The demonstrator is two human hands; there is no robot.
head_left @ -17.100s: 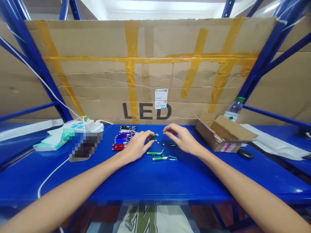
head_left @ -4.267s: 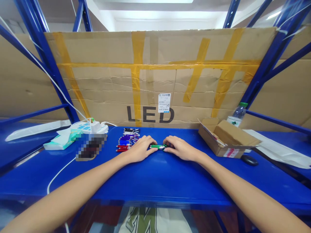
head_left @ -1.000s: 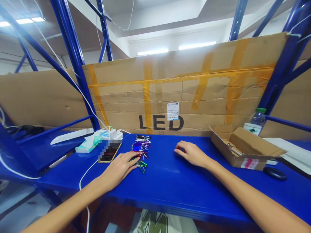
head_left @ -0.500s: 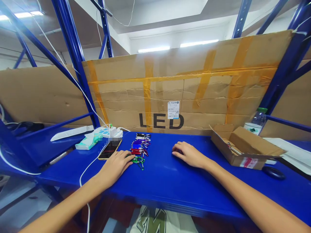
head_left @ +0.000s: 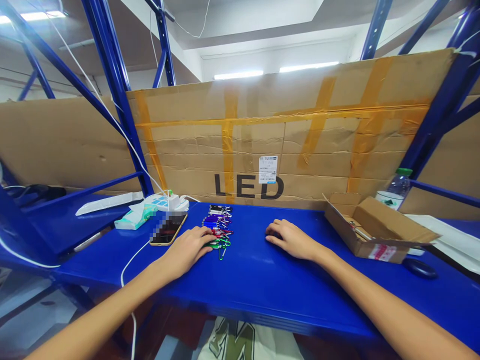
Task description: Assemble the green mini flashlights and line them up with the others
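Small metallic keychain flashlights with carabiner clips lie in a column on the blue table [head_left: 262, 280]. Black and silver ones are at the far end, then purple, blue [head_left: 210, 225] and red [head_left: 223, 232]. Nearest me are green ones [head_left: 221, 243], their carabiners pointing right. My left hand [head_left: 189, 250] has its fingers closed on the green flashlight bodies, which they mostly cover; its fingertips also reach the red ones. To the right, my right hand [head_left: 288, 237] rests on the table, fingers loosely bent and apart, with nothing in it.
A phone [head_left: 170, 229] lies left of the flashlights, with a tissue pack [head_left: 133, 218] and a white power strip [head_left: 168, 202] behind. An opened cardboard box [head_left: 384, 252], a bottle [head_left: 395, 190] and a dark mouse-like object [head_left: 420, 268] are at right. Tall cardboard [head_left: 318, 145] stands behind.
My left hand has moved slightly right and up, and the green and red flashlights have shifted right with it. My right hand stays in place.
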